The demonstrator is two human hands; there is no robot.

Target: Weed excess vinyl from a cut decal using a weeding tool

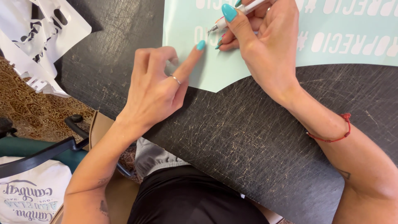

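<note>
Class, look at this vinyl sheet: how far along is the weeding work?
Done: peeled scraps lie at the table's far left. In hand: the right hand works a pointed tool at a letter on the sheet, while a left hand finger pins it down. Left: both rows of white letters run on rightward.

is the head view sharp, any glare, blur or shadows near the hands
Head view: sharp, evenly lit; the left hand and right hand cast soft shadows on the pale vinyl sheet; no strong glare; scratches on the black table read clearly; wide-angle bending at edges.
</note>
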